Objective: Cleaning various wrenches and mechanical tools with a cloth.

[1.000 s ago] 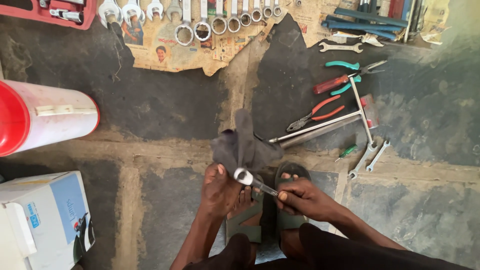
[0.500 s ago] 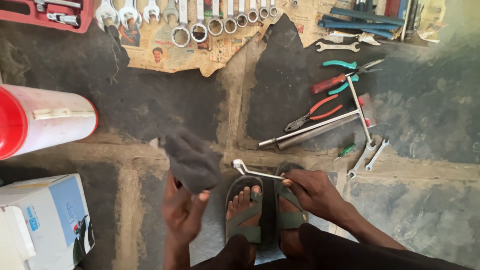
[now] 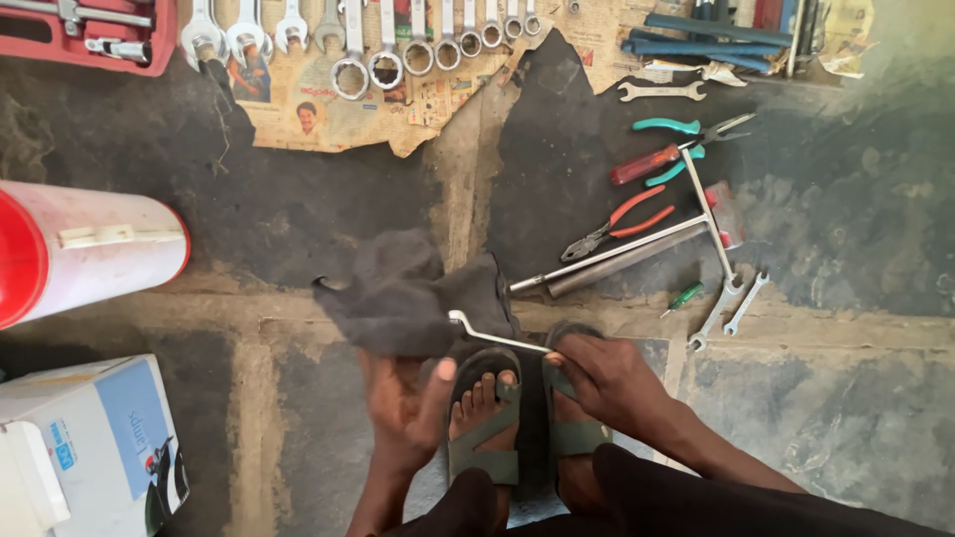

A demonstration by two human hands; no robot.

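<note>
Nine ring spanners (image 3: 350, 45) lie on newspaper, two pairs of pliers (image 3: 617, 221) on the floor, one dark rag (image 3: 408, 293), one red-capped container (image 3: 85, 249).

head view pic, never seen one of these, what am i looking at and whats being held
The camera sits on a person's head and looks down, so you see their own arms, and feet in sandals. The left hand holds a dark grey cloth. The right hand has a grip on a thin bent metal wrench, its far end against the cloth. On the stone floor lie a row of spanners on newspaper, pliers, a long steel bar, and at the left a red and white cylinder and a white box.
</note>
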